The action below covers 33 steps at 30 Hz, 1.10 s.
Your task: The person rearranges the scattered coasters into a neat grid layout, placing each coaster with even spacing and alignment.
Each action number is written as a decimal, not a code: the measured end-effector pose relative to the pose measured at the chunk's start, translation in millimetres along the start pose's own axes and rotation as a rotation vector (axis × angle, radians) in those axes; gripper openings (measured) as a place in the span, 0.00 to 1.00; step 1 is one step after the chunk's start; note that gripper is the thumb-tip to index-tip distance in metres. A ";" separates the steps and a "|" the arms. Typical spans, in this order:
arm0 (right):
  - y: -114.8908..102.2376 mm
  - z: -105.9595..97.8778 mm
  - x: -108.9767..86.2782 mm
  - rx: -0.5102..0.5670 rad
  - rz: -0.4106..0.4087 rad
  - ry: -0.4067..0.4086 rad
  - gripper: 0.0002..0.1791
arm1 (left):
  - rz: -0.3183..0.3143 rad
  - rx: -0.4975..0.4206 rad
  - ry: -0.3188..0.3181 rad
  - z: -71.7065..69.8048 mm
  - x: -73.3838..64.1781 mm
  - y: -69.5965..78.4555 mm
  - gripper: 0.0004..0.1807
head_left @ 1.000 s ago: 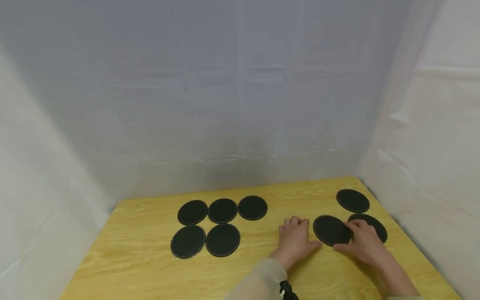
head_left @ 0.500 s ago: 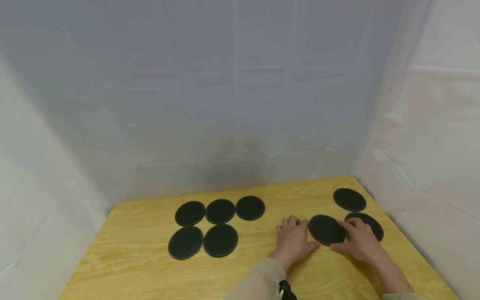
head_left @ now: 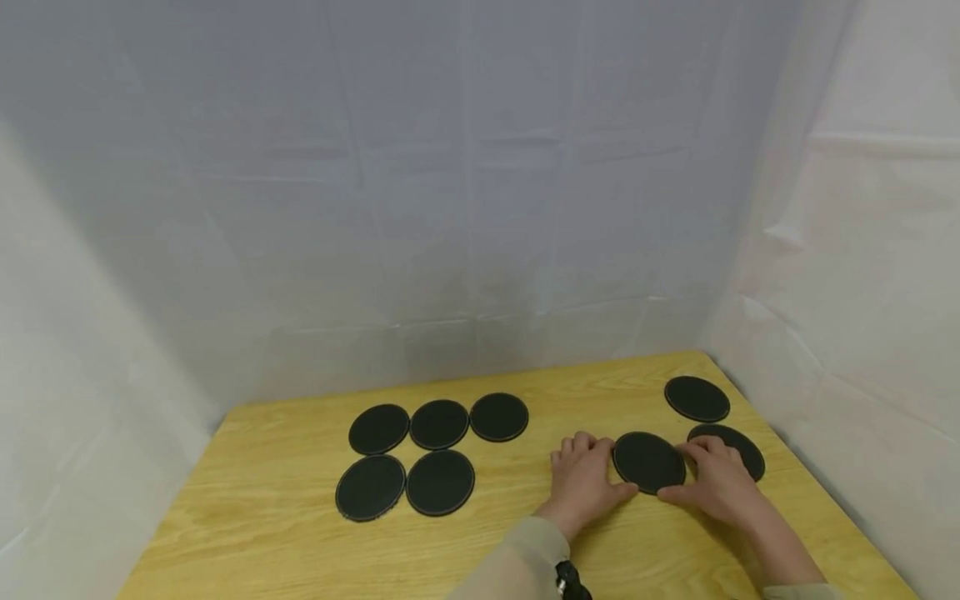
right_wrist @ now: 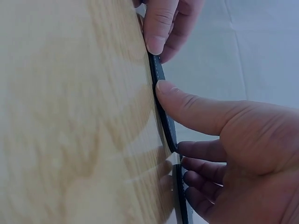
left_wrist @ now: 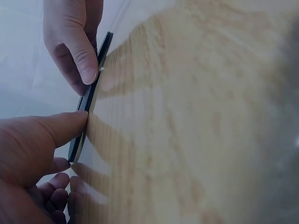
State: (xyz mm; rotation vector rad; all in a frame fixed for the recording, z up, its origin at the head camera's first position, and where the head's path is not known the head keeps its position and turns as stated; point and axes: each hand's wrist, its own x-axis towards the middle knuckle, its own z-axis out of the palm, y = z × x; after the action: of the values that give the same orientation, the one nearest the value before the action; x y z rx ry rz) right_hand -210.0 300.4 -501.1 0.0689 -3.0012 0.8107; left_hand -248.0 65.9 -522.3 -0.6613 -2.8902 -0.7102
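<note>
In the head view a round black coaster (head_left: 648,462) with a stitched rim lies on the wooden table, between both hands. My left hand (head_left: 585,483) holds its left edge with thumb and index finger. At the opposite edge, thumb and index finger of my right hand (head_left: 720,483) touch the rim. Both wrist views show the coaster (left_wrist: 88,98) edge-on, low against the table, the two thumbs on its near side. Part of another black coaster (head_left: 742,454) is hidden behind my right hand; its edge seems to show below the held coaster in the right wrist view.
A third coaster (head_left: 697,398) lies near the table's right edge. Several more sit on the left in two touching rows, among them a back-row coaster (head_left: 498,417) and a front-row coaster (head_left: 440,482). White sheeting (head_left: 480,208) walls the wooden table (head_left: 285,533) in.
The coaster has slid slightly left until its left edge meets my left hand. My right hand has come along with it, while my left hand has stayed nearly still.
</note>
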 end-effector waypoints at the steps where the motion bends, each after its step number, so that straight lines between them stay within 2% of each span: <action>1: 0.0 0.1 0.2 0.002 0.000 0.000 0.50 | 0.002 0.000 0.003 0.0 -0.3 -0.1 0.35; 4: 0.7 0.2 0.6 0.005 -0.009 0.006 0.48 | 0.001 -0.012 0.013 2.2 -0.3 -0.8 0.35; 8: 2.2 -0.1 1.3 0.014 -0.019 0.007 0.46 | -0.021 -0.028 -0.015 -2.1 -0.1 0.7 0.35; 11: 2.4 -0.3 1.4 0.006 -0.027 -0.004 0.47 | -0.032 -0.050 -0.009 1.9 0.5 -0.9 0.35; 15: 1.7 -0.7 0.0 -0.006 -0.043 -0.011 0.48 | -0.019 -0.104 0.051 11.8 -0.5 -5.2 0.34; 18: 0.8 -1.2 -0.3 0.018 -0.043 -0.012 0.47 | -0.009 -0.139 0.080 11.4 -3.3 -5.2 0.33; 23: -0.7 -1.7 0.3 0.148 -0.008 -0.054 0.49 | -0.008 -0.144 0.102 10.7 -5.1 -4.4 0.33; 28: -1.8 -1.5 2.0 0.324 0.018 -0.102 0.52 | -0.019 -0.144 0.091 2.7 -5.1 -1.5 0.32; 33: -1.9 -1.8 2.0 0.397 0.000 -0.103 0.52 | -0.045 -0.198 0.075 -8.2 -5.7 0.5 0.32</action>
State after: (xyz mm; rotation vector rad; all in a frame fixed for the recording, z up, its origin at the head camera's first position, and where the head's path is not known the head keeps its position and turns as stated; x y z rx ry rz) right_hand -211.9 299.6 -498.5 0.1235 -2.8795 1.4300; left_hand -242.8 60.2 -515.9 -0.5778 -2.7982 -1.0141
